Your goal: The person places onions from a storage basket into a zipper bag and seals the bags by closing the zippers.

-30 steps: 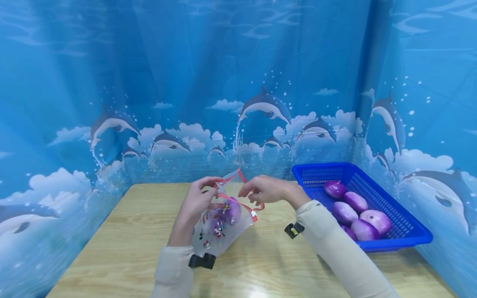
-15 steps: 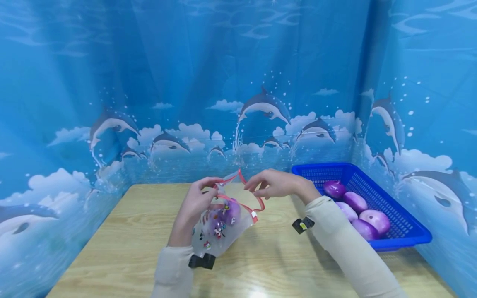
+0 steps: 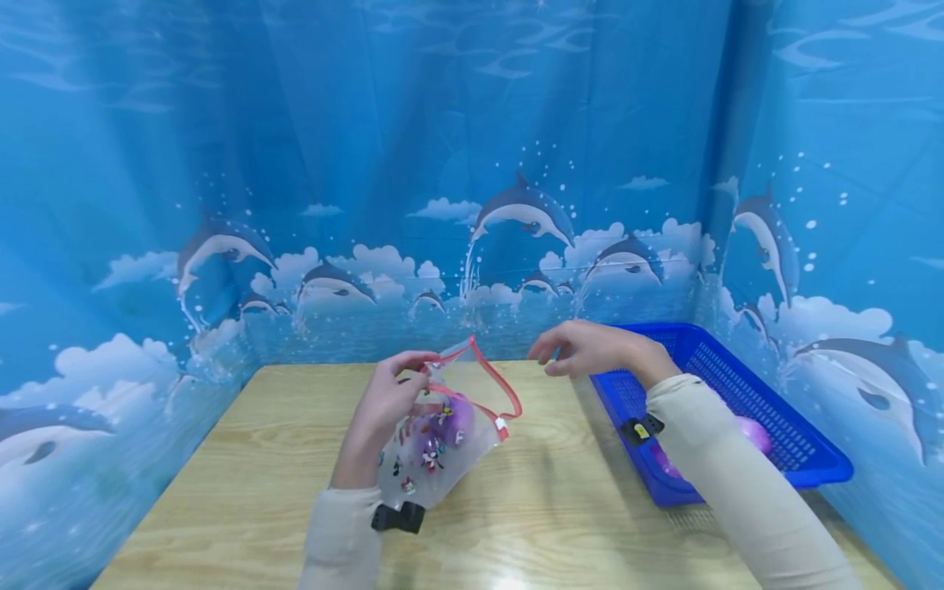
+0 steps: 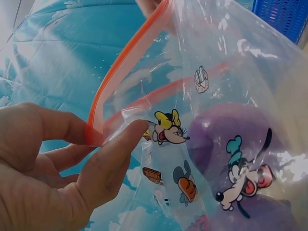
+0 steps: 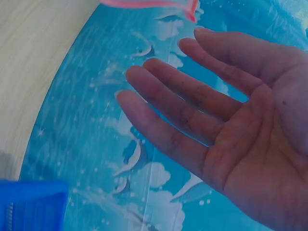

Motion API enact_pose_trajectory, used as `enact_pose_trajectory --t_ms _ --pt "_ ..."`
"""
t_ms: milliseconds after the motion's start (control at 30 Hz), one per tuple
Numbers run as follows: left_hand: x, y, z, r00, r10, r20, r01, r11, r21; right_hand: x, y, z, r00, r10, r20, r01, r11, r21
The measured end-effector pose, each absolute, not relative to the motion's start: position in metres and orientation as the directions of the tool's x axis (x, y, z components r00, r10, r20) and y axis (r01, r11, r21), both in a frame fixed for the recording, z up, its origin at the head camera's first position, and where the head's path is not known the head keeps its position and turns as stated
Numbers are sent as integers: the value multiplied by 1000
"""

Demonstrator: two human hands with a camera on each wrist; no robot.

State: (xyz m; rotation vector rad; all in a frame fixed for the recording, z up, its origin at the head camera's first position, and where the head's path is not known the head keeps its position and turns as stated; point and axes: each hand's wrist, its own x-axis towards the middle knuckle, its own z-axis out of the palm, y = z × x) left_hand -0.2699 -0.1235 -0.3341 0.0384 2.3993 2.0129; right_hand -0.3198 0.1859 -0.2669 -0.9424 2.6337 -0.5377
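- Zip bag (image 3: 442, 434) is hanging above the wooden table (image 3: 243, 459), mouth gaping, purple onions (image 4: 226, 144) showing inside.
- Left hand (image 3: 387, 401) is pinching the red zipper strip (image 4: 125, 62) at one corner; keeping that pinch firm and high should be holding the mouth wide.
- Right hand (image 3: 590, 348) is hovering empty, fingers relaxed and spread, over the blue basket (image 3: 774, 410).

Bag (image 3: 442, 442) held above the worktop (image 3: 258, 459) near its middle, left hand (image 3: 387, 401) at the bag's left edge, onion (image 3: 453, 416) inside the bag, right hand (image 3: 590, 351) right of the bag, basket (image 3: 774, 410) farther right on the worktop, backdrop (image 3: 442, 164) behind the bag.
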Motion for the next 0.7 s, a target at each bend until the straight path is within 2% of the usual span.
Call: enact_pose_trajectory --t_ms 233,700 --pt "-267 -130 -329 -1000 6 24 25 156 987 -323 205 -269 -756 -639 -144 -544 735 -405" --pt "-262 -136 -321 -1000 -16 21 18 167 986 -330 243 -274 -813 -541 -213 -429 805 -410"
